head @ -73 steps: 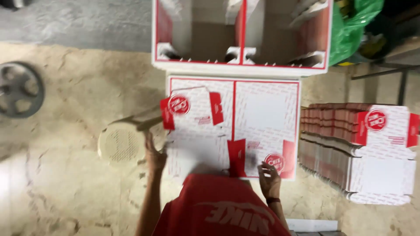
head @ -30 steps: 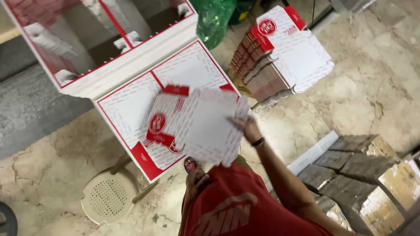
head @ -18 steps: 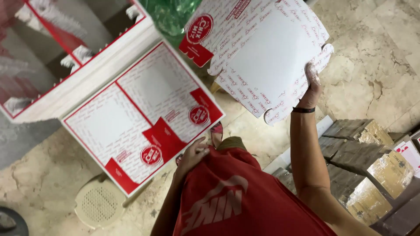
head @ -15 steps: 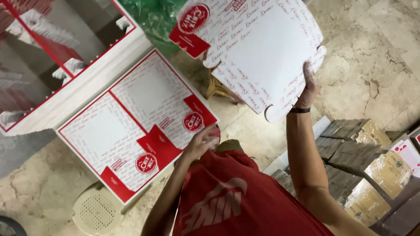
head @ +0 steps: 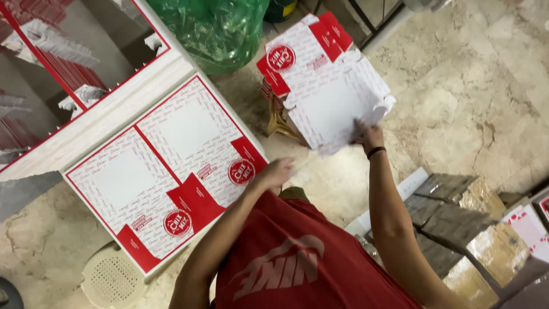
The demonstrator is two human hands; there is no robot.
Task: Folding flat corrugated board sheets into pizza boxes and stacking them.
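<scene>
My right hand (head: 370,136) grips the near edge of a folded white-and-red cardboard box (head: 329,100) and holds it on top of a pile of similar boxes (head: 269,91) that rests on a small stool. My left hand (head: 277,173) hangs loosely at the right corner of a stack of flat white-and-red box blanks (head: 166,166) in front of me. It holds nothing. The wrist of my right hand wears a dark band.
A large open white-and-red carton (head: 74,68) with red packs inside lies at the upper left. A green plastic bag (head: 211,28) sits behind the blanks. Brown wrapped bundles (head: 457,212) lie on the floor to my right. A beige plastic stool (head: 111,277) stands under the blanks.
My right hand lifted a box off the flat stack, swung it up and to the right, and brought it down onto the pile. My left hand slid to the stack's right corner.
</scene>
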